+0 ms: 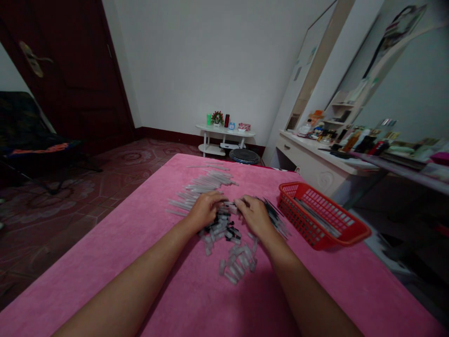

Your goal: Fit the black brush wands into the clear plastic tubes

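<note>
Over the middle of the pink cloth, my left hand [207,208] and my right hand [253,213] face each other with fingertips pinched. A small pale piece [230,204] shows between them, too blurred to name. Clear slender tubes, like pen barrels [206,181], lie in a loose pile beyond my left hand. Thin dark sticks, like pen refills [275,216], lie to the right of my right hand. Below the hands are small black pieces [232,232] mixed with clear, cap-like pieces [219,230]. Nearer to me sits another group of clear caps [240,262].
A red plastic basket [317,238] holding long thin sticks [317,217] stands at the table's right side. The pink cloth [115,267] covers the table. Beyond are a round dark stool [244,156], a small white stand [224,130] and a cluttered dresser [315,157].
</note>
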Motion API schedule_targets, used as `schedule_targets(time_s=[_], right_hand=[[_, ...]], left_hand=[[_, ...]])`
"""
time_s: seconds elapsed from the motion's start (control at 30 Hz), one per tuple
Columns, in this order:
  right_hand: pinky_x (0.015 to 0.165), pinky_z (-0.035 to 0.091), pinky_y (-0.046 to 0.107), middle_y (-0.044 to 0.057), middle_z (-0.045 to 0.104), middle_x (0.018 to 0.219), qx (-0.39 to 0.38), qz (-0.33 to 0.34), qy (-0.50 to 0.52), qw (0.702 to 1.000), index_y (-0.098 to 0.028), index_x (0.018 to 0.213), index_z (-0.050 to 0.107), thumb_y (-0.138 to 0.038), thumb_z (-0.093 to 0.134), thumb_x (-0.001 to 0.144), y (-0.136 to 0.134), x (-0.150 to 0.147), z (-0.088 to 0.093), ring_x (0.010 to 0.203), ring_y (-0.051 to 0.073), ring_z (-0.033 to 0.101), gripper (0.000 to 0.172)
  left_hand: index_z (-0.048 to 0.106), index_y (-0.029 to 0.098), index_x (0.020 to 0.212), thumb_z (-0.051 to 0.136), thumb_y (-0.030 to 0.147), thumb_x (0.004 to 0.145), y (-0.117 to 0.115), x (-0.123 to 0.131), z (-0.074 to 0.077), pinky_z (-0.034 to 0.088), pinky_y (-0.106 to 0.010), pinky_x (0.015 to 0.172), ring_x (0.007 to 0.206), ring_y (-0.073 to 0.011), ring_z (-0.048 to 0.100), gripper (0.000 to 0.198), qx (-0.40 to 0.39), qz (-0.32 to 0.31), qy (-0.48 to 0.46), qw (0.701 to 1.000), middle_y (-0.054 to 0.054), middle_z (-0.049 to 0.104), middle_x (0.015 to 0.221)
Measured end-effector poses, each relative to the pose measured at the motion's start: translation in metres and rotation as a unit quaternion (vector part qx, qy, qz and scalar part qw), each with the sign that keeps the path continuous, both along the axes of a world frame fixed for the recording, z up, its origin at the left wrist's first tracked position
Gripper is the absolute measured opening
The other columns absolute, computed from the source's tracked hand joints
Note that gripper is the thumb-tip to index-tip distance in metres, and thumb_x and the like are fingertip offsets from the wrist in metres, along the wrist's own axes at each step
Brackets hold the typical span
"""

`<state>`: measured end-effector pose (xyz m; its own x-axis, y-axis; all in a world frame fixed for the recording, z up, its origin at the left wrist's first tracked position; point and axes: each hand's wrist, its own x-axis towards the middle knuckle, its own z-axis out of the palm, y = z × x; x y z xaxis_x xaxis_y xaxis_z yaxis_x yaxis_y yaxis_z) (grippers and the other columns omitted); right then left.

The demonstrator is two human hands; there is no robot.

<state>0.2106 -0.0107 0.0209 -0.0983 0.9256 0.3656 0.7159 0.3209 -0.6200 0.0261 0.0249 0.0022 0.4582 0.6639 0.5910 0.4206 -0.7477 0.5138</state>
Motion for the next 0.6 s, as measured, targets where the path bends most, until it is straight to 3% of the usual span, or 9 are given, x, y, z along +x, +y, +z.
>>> schedule_targets(time_s=[0.1,0.27,0.43,0.6], right_hand=[[0.056,0.037,0.021,0.001,0.065,0.067,0.019,0.002,0.016,1.0,-0.019,0.08,0.061,-0.033,0.053,0.082,-0.0004,-0.0012,0.0002,0.059,0.013,0.058,0.016],[0.055,0.037,0.023,0.002,0.061,0.056,-0.012,-0.029,-0.029,0.999,-0.019,0.062,0.058,-0.039,0.041,0.089,-0.0029,-0.0013,0.0025,0.054,0.014,0.056,0.038],[0.054,0.036,0.021,0.001,0.064,0.062,-0.006,-0.011,-0.014,1.0,-0.019,0.073,0.062,-0.039,0.05,0.084,-0.0025,0.0009,0.0039,0.056,0.013,0.057,0.025],[0.052,0.035,0.021,0.002,0.061,0.054,-0.035,-0.013,-0.019,0.999,-0.018,0.061,0.06,-0.042,0.04,0.089,-0.0025,0.001,0.0035,0.051,0.013,0.055,0.043]], left_hand=[[0.069,0.016,0.096,0.051,0.006,0.08,-0.0005,0.0004,0.0006,0.046,-0.029,0.079,0.087,-0.0186,0.061,0.026,-0.001,0.001,-0.003,1.0,-0.008,0.067,0.091],[0.069,0.016,0.096,0.051,0.006,0.08,-0.0009,0.001,0.0005,0.046,-0.029,0.078,0.086,-0.0183,0.061,0.027,-0.005,-0.002,0.0,1.0,-0.007,0.067,0.089],[0.069,0.016,0.096,0.051,0.007,0.081,0.0,0.0012,-0.0003,0.047,-0.03,0.079,0.087,-0.0184,0.062,0.025,-0.014,-0.001,-0.021,1.0,-0.008,0.068,0.091],[0.069,0.016,0.096,0.052,0.008,0.081,-0.0005,0.0015,0.0016,0.047,-0.029,0.079,0.087,-0.0182,0.062,0.024,-0.015,-0.003,-0.014,1.0,-0.007,0.068,0.091]])
